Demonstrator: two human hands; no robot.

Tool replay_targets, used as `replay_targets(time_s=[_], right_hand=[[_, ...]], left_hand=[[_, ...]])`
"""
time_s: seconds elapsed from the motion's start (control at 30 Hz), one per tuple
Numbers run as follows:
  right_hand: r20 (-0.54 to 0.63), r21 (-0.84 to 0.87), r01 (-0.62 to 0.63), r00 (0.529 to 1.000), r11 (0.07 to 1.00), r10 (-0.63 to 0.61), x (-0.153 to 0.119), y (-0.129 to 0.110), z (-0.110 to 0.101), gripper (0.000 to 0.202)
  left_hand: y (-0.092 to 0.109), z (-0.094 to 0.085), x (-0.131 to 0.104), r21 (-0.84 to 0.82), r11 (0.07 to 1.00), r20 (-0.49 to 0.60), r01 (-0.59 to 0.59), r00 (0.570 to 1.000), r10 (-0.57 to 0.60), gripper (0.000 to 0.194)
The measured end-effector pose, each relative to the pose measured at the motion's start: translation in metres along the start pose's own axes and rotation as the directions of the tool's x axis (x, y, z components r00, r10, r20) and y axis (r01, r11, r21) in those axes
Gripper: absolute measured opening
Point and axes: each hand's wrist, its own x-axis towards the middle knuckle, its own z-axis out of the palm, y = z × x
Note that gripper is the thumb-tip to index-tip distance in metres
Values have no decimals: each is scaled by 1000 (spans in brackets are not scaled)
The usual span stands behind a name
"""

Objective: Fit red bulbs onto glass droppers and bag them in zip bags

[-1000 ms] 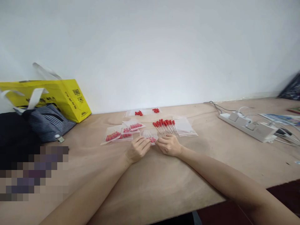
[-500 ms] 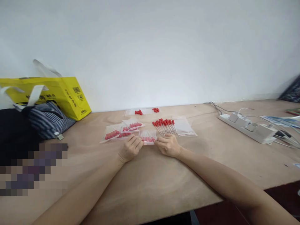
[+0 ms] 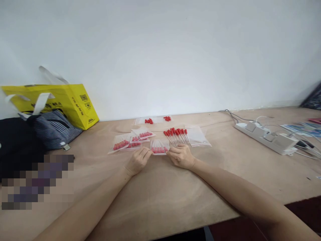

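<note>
A small clear bag (image 3: 159, 149) with several red-tipped sticks inside lies between my hands. My left hand (image 3: 139, 160) pinches its left near corner, and my right hand (image 3: 181, 156) pinches the right one. Left of it, several filled clear bags (image 3: 120, 144) overlap on the table. Just beyond my right hand, loose red-tipped sticks (image 3: 177, 134) are fanned out, their heads pointing away. They rest beside a stack of flat clear bags (image 3: 198, 136). Farther back, more red-tipped pieces (image 3: 148, 121) lie on clear plastic.
A yellow bag (image 3: 86, 105) and a striped pouch (image 3: 54, 129) stand at the left on the wooden table (image 3: 160, 201). On the right is a white power strip (image 3: 265, 139) with plugs and cables. A white wall rises behind.
The view has shifted slightly. My left hand has moved a little down, and the bag between my hands shows more of its red tips. Both hands still pinch it.
</note>
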Motion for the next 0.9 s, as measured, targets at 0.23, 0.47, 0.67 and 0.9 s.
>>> replay_targets(time_s=[0.23, 0.47, 0.67, 0.9], right_hand=[[92, 57, -122, 989, 991, 116, -10, 9, -8, 28], [175, 252, -132, 981, 959, 89, -15, 0, -17, 26], [264, 451, -228, 958, 863, 116, -11, -1, -30, 31], [259, 366, -271, 949, 890, 182, -10, 6, -26, 26]], left_hand=[[2, -2, -4, -501, 429, 453, 752, 650, -610, 33], [27, 4, 21, -565, -390, 810, 727, 399, -429, 37], [28, -5, 25, -627, -225, 736, 746, 472, -486, 36], [-64, -12, 3, -499, -175, 349, 849, 12, -937, 23]])
